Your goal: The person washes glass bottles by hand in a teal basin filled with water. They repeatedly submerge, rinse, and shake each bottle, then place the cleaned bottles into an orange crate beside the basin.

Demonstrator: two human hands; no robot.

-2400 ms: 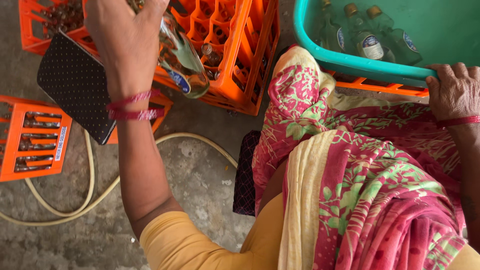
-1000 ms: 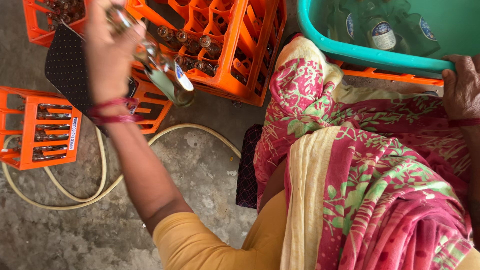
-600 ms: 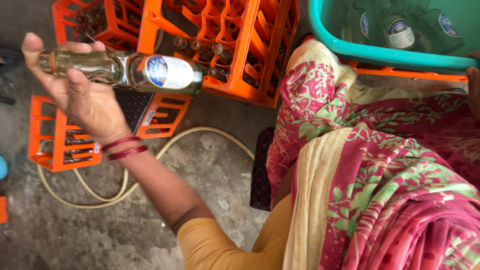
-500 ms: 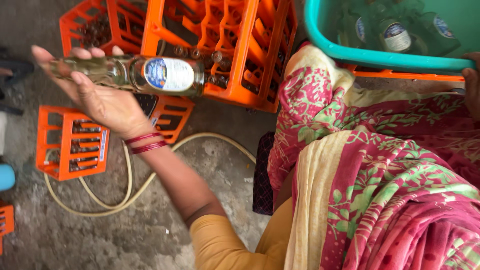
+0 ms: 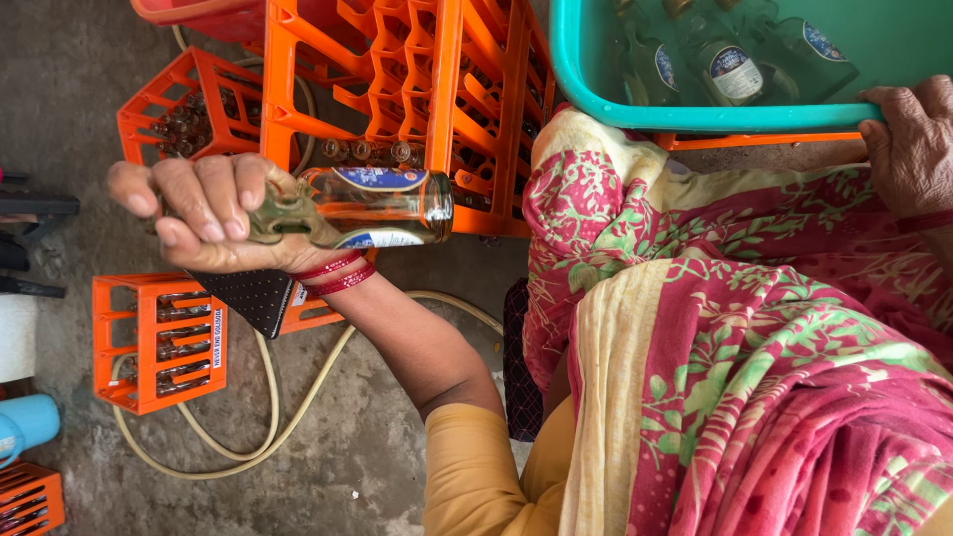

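Note:
My left hand [image 5: 213,213] is closed around the neck of a clear glass bottle [image 5: 372,206] with a blue and white label. The bottle lies sideways in the air, base toward my lap, in front of a big orange crate [image 5: 437,89]. My right hand [image 5: 908,139] rests on the rim of a teal tub [image 5: 695,114] at the upper right, fingers curled over the edge. Inside the tub several labelled glass bottles [image 5: 730,65] lie in water. My lap is covered by pink flowered cloth [image 5: 754,337].
Smaller orange crates holding bottles stand on the concrete floor at left [image 5: 159,342] and upper left [image 5: 184,114]. A pale hose [image 5: 268,417] loops across the floor. A dark dotted pad [image 5: 258,298] lies under my left wrist. A light blue object [image 5: 25,422] sits at the far left edge.
My left hand lifted the bottle away from the orange crate, turned it sideways and rolled over from palm up to knuckles up. The view shifted right. My right hand stayed on the tub's rim.

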